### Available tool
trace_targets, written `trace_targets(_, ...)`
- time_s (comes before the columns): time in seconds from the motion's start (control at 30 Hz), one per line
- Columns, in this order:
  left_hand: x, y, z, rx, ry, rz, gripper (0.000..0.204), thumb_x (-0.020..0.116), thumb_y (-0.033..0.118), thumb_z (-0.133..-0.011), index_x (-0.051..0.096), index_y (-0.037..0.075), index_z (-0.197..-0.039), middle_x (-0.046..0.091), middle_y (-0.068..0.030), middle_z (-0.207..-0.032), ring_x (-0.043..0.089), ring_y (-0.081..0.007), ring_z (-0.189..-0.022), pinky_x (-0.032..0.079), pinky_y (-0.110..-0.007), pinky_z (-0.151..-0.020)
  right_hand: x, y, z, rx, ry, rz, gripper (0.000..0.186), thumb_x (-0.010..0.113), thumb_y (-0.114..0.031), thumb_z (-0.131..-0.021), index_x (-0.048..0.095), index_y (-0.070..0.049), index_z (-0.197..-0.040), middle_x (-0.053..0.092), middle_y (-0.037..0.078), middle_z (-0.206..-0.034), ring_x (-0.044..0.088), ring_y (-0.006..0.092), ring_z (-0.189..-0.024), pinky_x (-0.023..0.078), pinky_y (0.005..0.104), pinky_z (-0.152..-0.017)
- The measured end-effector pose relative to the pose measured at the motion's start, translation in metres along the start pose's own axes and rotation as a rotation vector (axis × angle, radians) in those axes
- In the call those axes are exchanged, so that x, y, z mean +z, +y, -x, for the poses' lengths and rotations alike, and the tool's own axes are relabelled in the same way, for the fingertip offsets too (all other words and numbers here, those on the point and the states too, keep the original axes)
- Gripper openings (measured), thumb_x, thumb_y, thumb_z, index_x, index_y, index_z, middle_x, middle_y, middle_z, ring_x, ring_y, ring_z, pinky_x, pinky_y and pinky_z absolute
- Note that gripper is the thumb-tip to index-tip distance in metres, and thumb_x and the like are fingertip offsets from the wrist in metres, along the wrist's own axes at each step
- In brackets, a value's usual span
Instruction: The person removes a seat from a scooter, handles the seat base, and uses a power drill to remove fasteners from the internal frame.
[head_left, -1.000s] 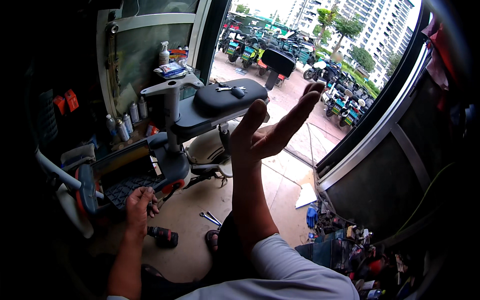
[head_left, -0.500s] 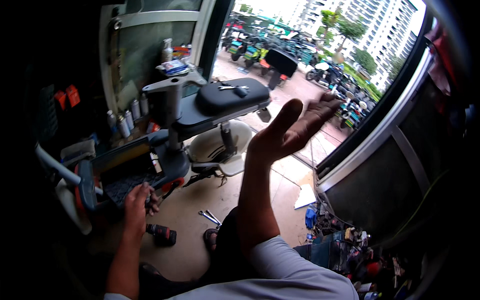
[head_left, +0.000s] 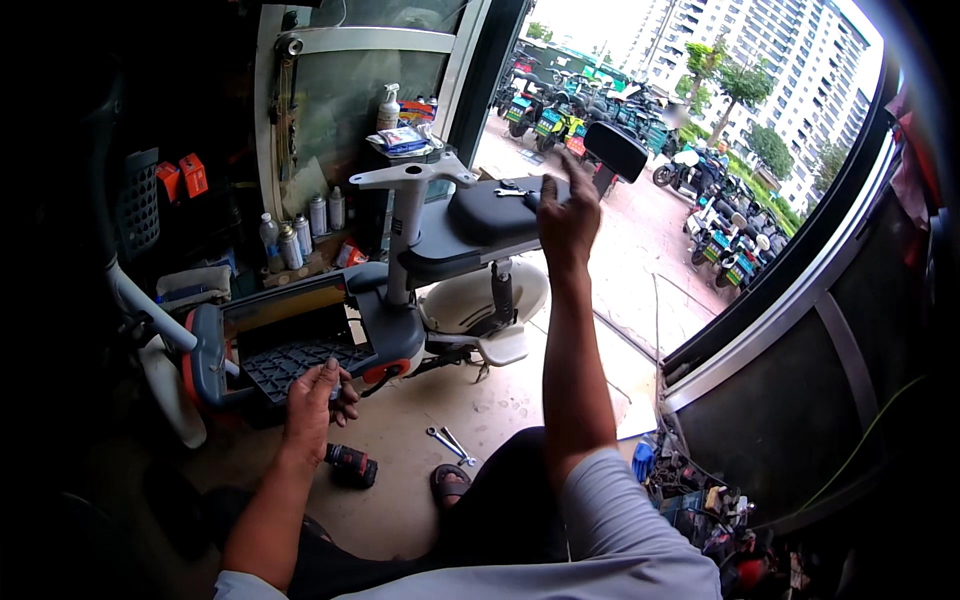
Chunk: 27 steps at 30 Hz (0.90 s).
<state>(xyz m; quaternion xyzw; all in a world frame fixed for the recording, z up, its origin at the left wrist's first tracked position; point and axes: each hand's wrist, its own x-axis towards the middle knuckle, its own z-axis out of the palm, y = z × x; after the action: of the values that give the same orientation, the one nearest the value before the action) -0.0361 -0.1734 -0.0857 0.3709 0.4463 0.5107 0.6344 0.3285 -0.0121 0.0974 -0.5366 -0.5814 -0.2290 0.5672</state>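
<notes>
I sit on the floor beside a grey electric scooter [head_left: 400, 330] with a black seat [head_left: 480, 212]. My right hand [head_left: 567, 215] is raised at the seat's rear edge, fingers loosely apart, with nothing seen in it. A small wrench [head_left: 510, 190] lies on the seat just left of that hand. My left hand [head_left: 315, 402] rests low at the edge of the ribbed black footboard [head_left: 285, 362], fingers curled downward; whether it holds anything is hidden.
A red and black power tool [head_left: 350, 466] lies on the floor by my left wrist. Two wrenches [head_left: 450, 443] lie near my sandalled foot [head_left: 450, 485]. Spray cans [head_left: 290, 240] stand by the wall. Parked scooters [head_left: 600, 110] fill the pavement outside.
My right hand has swung from far out toward the doorway back in to the seat's rear edge, its spread fingers drawing closer together. My left hand stays at the footboard.
</notes>
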Motion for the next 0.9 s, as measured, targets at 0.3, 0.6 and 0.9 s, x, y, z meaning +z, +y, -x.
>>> trace_targets(0.3, -0.004, 0.004, 0.005, -0.043, 0.019, 0.034, 0.034, 0.063, 0.042, -0.107, 0.066, 0.009, -0.100, 0.069, -0.0044, -0.081, 0.066, -0.0127, -0.060, 0.047, -0.023, -0.051, 0.070, 0.074, -0.029, 0.083, -0.702, 0.406, 0.041, 0.071, -0.024, -0.091, 0.075, -0.012, -0.130, 0.074, 0.020, -0.125, 0.070, 0.0375, -0.118, 0.054, 0.0454, -0.103)
trace_targets(0.6, -0.001, 0.011, 0.002, -0.058, 0.070, -0.001, 0.032, 0.061, 0.038, -0.109, 0.065, 0.009, -0.100, 0.069, -0.0046, -0.081, 0.066, -0.0120, -0.059, 0.047, -0.022, -0.050, 0.110, 0.107, -0.019, -0.090, -0.478, 0.313, 0.030, 0.064, -0.010, -0.086, 0.081, -0.008, -0.111, 0.076, 0.024, -0.104, 0.073, 0.0402, -0.101, 0.057, 0.0481, -0.094)
trace_targets(0.9, 0.001, 0.004, -0.001, -0.035, 0.070, -0.010, 0.034, 0.063, 0.042, -0.107, 0.065, 0.009, -0.098, 0.070, -0.0047, -0.080, 0.066, -0.0124, -0.057, 0.045, -0.022, -0.049, 0.115, 0.097, -0.018, 0.076, -0.198, 0.249, 0.025, 0.061, -0.011, -0.095, 0.080, -0.010, -0.111, 0.074, 0.021, -0.111, 0.070, 0.0397, -0.108, 0.054, 0.0466, -0.097)
